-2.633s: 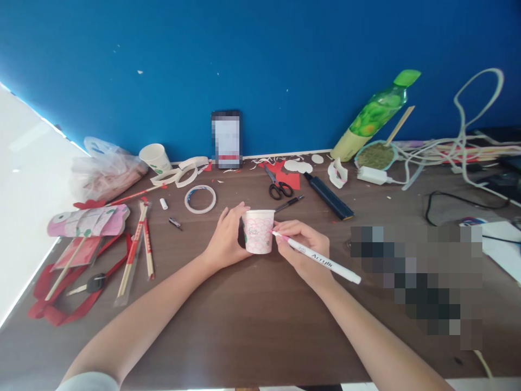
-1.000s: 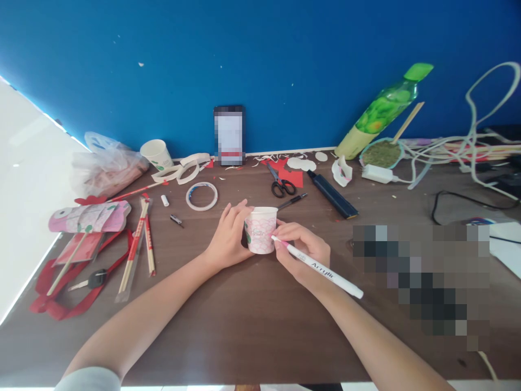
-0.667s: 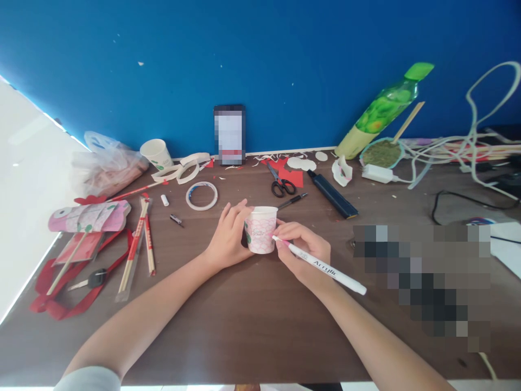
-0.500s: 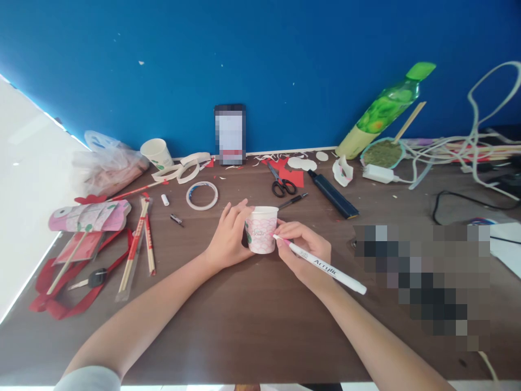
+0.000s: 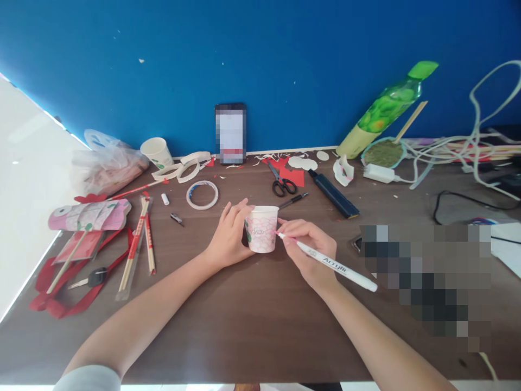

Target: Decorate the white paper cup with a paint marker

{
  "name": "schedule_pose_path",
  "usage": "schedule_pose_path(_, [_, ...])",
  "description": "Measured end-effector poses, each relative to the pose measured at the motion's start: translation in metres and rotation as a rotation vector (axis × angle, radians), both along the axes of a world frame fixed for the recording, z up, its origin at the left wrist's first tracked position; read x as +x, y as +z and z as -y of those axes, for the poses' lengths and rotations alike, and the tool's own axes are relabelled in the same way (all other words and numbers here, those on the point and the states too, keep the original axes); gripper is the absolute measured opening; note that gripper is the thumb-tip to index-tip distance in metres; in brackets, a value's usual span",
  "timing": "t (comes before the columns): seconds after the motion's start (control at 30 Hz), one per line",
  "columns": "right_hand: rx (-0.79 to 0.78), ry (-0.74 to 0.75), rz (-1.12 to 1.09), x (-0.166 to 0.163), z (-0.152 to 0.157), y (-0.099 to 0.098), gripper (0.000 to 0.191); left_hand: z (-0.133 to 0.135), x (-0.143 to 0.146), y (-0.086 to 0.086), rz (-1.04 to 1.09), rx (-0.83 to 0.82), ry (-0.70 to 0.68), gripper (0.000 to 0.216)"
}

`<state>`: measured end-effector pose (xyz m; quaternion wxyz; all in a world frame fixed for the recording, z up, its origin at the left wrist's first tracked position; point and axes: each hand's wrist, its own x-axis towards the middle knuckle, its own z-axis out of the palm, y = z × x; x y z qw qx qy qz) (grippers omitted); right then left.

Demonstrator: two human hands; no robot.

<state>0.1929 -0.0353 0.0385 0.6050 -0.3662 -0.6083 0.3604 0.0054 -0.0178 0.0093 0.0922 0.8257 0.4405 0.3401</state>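
Note:
A small white paper cup (image 5: 261, 230) covered in pink scale lines stands upright on the brown table (image 5: 244, 315). My left hand (image 5: 228, 234) wraps round its left side and holds it steady. My right hand (image 5: 310, 251) pinches a white acrylic marker (image 5: 331, 264) with a pink tip. The tip sits at the cup's right side, about mid-height.
Behind the cup lie a tape ring (image 5: 202, 195), black scissors (image 5: 281, 184), a black pen (image 5: 292, 201) and a dark utility knife (image 5: 334, 194). A phone (image 5: 230, 133) leans on the blue wall. Chopsticks (image 5: 140, 239), a pink paper fish (image 5: 87, 215) and a second cup (image 5: 156, 152) lie left; a green bottle (image 5: 385, 110) and cables (image 5: 468, 152) right.
My right hand and the marker have shifted slightly right and up along the cup's side. The cup and my left hand have stayed in place.

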Motion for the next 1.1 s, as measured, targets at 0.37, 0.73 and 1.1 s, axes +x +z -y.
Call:
schedule_pose_path(0.37, [-0.227,-0.122,0.028,0.0034,0.0039,0.0011,0.016,-0.0003,0.0003,-0.0018,0.01,-0.072,0.053,0.087])
schedule_pose_path(0.73, [-0.138,-0.083,0.08,0.0002,0.0031,-0.003,0.014,-0.0001,0.0011,-0.0016,0.023,-0.069,0.064,0.088])
schedule_pose_path(1.1, [-0.133,-0.097,0.132,0.0007,0.0018,-0.0028,0.012,-0.0005,0.0008,-0.0027,0.03,-0.059,0.054,0.088])
